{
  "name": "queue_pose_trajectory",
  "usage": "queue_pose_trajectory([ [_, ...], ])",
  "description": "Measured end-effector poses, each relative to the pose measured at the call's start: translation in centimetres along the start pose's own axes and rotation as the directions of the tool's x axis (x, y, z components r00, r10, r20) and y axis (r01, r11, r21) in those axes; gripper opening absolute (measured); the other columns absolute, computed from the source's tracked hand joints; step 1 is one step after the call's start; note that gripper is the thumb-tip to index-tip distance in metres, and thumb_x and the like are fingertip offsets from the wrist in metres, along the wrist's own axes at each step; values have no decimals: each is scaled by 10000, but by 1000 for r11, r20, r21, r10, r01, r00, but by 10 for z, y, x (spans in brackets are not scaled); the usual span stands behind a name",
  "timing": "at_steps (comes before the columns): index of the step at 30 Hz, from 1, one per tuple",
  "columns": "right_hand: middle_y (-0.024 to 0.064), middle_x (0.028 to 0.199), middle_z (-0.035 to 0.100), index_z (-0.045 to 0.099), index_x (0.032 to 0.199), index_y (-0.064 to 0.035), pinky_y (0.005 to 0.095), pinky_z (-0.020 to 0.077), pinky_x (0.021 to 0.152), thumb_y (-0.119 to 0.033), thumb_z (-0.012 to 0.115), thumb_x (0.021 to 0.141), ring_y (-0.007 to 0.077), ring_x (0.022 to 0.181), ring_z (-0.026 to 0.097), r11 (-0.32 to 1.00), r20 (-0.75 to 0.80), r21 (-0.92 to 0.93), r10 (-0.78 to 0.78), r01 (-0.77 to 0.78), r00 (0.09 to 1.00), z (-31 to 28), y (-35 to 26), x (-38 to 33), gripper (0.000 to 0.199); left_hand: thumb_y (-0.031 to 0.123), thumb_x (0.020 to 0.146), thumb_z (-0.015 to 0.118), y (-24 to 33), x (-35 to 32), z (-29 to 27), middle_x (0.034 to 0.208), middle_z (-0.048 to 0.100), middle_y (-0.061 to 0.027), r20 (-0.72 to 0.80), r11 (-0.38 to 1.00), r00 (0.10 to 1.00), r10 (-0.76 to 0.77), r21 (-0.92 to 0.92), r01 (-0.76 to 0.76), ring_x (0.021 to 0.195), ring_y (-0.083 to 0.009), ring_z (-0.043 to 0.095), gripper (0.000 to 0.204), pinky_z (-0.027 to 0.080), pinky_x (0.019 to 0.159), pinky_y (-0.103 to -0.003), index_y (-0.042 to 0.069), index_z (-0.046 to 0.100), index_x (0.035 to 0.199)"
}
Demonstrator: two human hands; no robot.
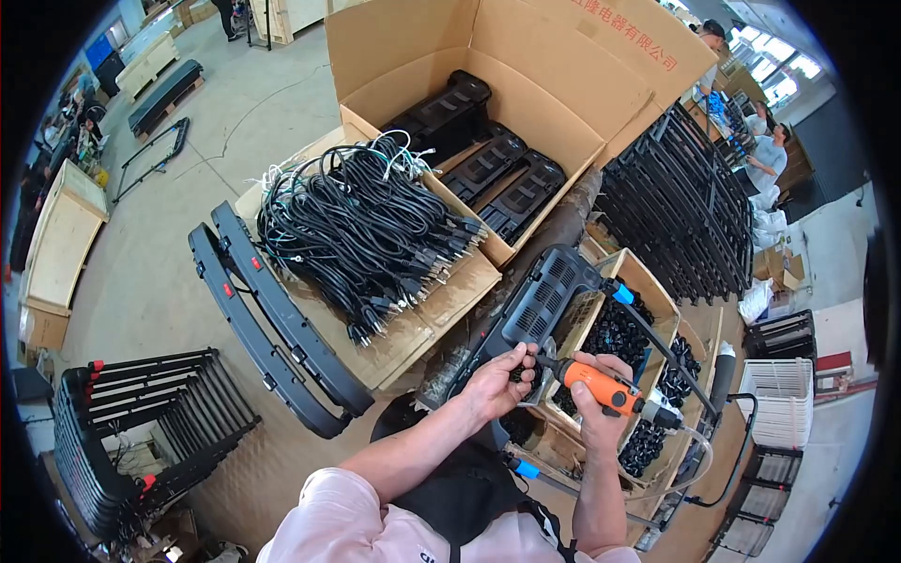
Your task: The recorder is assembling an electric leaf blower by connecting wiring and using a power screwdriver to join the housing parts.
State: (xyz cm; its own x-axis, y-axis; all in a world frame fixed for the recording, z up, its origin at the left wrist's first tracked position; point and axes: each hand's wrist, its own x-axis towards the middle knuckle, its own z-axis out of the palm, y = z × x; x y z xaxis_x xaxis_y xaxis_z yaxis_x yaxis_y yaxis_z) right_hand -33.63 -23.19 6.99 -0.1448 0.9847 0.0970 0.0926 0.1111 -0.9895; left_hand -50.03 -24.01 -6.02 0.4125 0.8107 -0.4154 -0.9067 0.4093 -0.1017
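An orange air screwdriver [603,385] lies in the grip of my right hand [601,413], with a clear hose running from its back end. Its dark nose points left toward my left hand [502,382]. The fingers of my left hand are pinched together by that nose; what they hold is too small to make out. Just beyond my hands is a dark grey plastic housing [542,305] with vent slots, lying aslant. A black tube frame [668,352] with blue end pieces [619,293] stretches to the right of it.
Ahead stands an open cardboard box [554,84] of black plastic housings [488,169]. Black power cords [366,225] lie heaped on cardboard. Two curved black parts [282,328] lean there. Right are wooden bins of small black parts [615,333]; racks of black frames [676,211] stand beyond. People work farther off.
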Motion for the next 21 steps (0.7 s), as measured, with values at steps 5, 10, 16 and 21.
queue_pose_trajectory([
  [5,187,1284,705,540,1335,-23,408,529,1070,13,772,871,237,1177,675,998,44,-21,54,-53,998,9,-1,26,520,355,1118,567,5,2,18,861,583,25,-93,997,993,72,32,-69,705,-104,547,323,444,592,-244,70,626,1261],
  [10,170,1290,705,548,1332,-26,400,525,1077,8,781,882,235,1192,668,998,93,-28,64,-61,994,20,3,60,508,323,1140,532,24,-15,22,739,441,55,-215,850,943,253,515,-111,595,-75,388,319,313,521,-242,44,670,1206],
  [16,150,1273,714,572,1318,-24,374,534,1072,-7,797,883,214,1183,676,997,171,-52,72,-64,983,29,23,89,491,308,1063,599,71,-17,18,977,765,-222,248,-312,668,702,950,-26,912,-384,750,332,584,815,-465,83,724,1272],
  [21,152,1262,726,575,1308,-27,386,536,1065,-3,795,878,222,1183,680,992,217,-104,95,-73,971,36,28,98,484,331,1016,659,67,-2,8,889,767,-181,258,-590,771,583,786,184,809,-380,756,358,598,709,-503,85,707,1271],
])
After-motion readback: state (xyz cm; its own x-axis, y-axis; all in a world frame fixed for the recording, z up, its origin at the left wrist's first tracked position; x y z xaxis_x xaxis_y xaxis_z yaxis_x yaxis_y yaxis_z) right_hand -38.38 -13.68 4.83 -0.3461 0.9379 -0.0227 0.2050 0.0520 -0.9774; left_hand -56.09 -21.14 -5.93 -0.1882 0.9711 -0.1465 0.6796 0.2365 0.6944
